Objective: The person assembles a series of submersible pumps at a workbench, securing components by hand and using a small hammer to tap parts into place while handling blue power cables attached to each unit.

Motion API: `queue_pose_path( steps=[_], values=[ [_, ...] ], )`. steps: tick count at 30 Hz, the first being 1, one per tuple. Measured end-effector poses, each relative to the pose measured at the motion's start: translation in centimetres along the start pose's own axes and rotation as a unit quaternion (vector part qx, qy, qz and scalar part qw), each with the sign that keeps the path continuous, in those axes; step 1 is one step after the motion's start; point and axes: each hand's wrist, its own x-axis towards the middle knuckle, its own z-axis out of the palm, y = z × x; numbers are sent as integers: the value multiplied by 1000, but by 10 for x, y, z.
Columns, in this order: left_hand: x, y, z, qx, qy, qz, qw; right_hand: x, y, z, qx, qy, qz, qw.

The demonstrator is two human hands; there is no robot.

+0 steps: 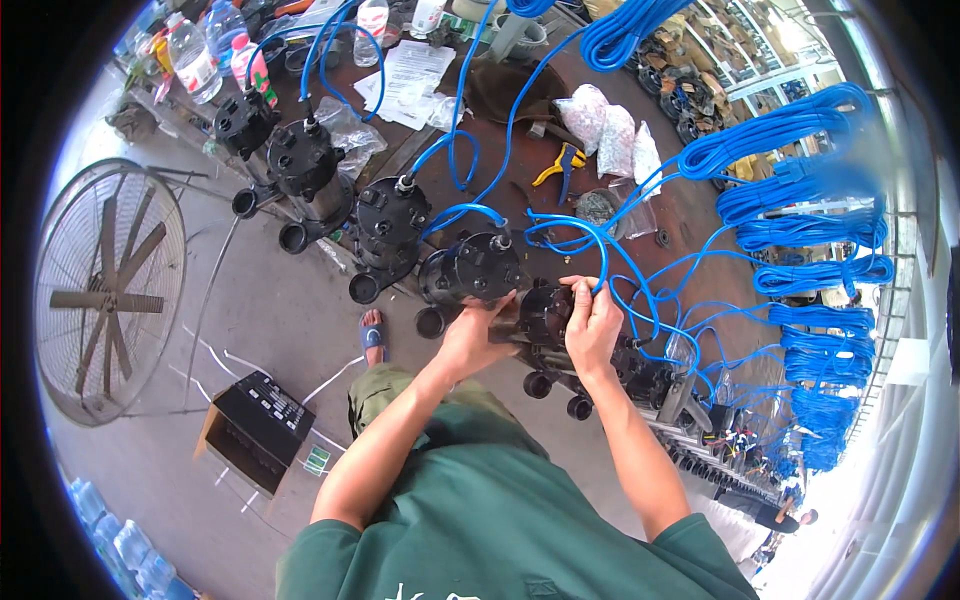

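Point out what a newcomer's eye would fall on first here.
The coiled blue cable bundles down the right side stand out most. Next, a row of black cylindrical units crosses the middle, where the right hand grips a blue cable and the left hand is beside it. A large caged fan fills the far left.

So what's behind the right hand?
Part of a black cylinder shows behind the right hand, with a blue cable reaching the hand. Whatever the hand covers can't be seen.
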Motion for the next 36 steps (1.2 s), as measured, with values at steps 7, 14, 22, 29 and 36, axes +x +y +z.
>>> queue_pose_path(
  steps=[7,14,22,29,36],
  values=[
    [9,-79,79,192,68,76,976,17,-4,7,-11,-31,43,999],
    [-3,-39,98,-14,104,19,994,-1,19,-4,-2,1,-41,999],
    [7,33,19,-361,-88,-1,928,1,29,-7,116,1,-10,993],
    [31,76,29,-303,-33,-28,952,4,32,-17,167,-69,8,984],
    [39,60,37,-271,-22,-41,961,-77,69,-222,-50,209,133,967]
  ],
)
